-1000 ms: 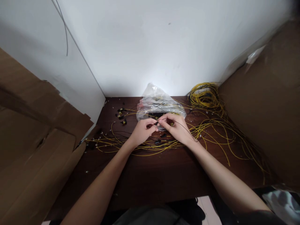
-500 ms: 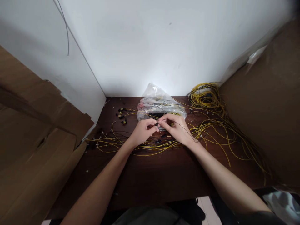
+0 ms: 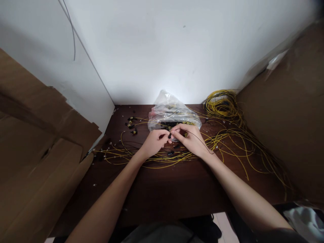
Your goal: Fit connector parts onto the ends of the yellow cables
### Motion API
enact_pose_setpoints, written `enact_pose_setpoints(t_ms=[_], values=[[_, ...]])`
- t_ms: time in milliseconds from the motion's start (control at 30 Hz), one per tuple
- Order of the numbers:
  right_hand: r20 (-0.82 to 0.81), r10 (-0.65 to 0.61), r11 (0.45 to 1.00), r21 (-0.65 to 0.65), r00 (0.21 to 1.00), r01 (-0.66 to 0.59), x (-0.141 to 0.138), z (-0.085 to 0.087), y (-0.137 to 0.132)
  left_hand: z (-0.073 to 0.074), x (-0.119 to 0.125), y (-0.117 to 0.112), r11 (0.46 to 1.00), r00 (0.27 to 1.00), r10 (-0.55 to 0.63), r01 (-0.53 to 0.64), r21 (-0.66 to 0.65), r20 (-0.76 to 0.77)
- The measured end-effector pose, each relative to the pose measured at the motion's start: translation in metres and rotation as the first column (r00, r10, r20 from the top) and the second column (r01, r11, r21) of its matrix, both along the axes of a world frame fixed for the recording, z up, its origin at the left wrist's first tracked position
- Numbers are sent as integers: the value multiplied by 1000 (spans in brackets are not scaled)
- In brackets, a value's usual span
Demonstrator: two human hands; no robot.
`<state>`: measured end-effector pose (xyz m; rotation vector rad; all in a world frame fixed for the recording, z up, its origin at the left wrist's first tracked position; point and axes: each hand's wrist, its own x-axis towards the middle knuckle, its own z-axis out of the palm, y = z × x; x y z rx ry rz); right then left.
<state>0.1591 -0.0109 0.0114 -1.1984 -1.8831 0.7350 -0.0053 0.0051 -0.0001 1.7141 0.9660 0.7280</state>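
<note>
My left hand [image 3: 155, 143] and my right hand [image 3: 191, 139] meet fingertip to fingertip above the dark wooden table [image 3: 164, 192]. Both are closed in a pinch on a small black connector [image 3: 169, 135]. A thin black wire [image 3: 199, 138] runs from it over the back of my right hand. Just behind the hands lies a clear plastic bag [image 3: 172, 113] holding small black and yellow parts. Yellow wires [image 3: 162, 158] lie spread under and around both wrists.
A coil of yellow wire [image 3: 222, 104] sits at the back right, with loose strands trailing right. Small black and yellow connectors [image 3: 131, 125] lie at the back left. Cardboard sheets [image 3: 37, 152] lean on the left and cardboard [image 3: 286, 111] on the right. A white wall stands behind.
The hands have hardly moved; the fingertips have shifted slightly around the small black connector.
</note>
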Motion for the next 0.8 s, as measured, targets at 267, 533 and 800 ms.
enact_pose_setpoints(t_ms=[267,533,800], values=[[14,-26,999,34,1000,25,2,-2,2,-8,1,2,999,1000,1,-1,32,10],[15,-35,998,50,999,34,2,-4,3,-11,1,2,1000,999,-16,16,0,48],[3,-5,999,44,1000,5,1,-1,1,-8,1,2,999,999,-5,4,35,35]])
